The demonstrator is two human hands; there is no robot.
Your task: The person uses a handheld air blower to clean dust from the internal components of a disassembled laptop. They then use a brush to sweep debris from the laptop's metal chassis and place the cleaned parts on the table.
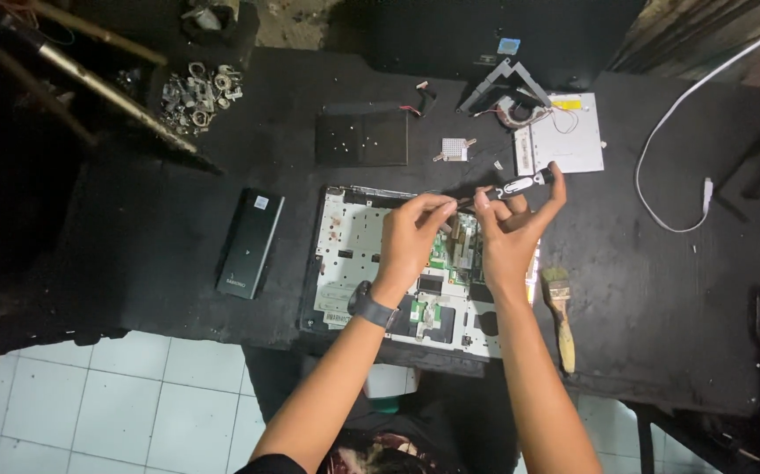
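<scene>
Head view looks straight down on a black worktable (161,263) with an opened laptop base (354,272) at its near edge, circuit boards and pale inner shell exposed. Both hands meet above its upper right portion and cover the parts beneath them. The left hand (411,239), with a dark watch on the wrist, pinches its fingertips together on something too small and dark to identify. The right hand (512,233) grasps a slim black and silver tool (525,183) between thumb and raised fingers; the tool's tip is hidden behind the fingers. The picture's left side and upper corners are in deep shadow, and objects there cannot be made out. A black rectangular battery pack (251,243) lies left of the laptop, bearing a small pale square label near its far end and faint light print near its near end. Beyond it sit a black flat panel (362,136), a white plate (564,133) with a yellow sticker, and a pile of metal hardware (196,95). A paintbrush (560,312) lies just right of the laptop; a white cable (670,132) loops further right.
</scene>
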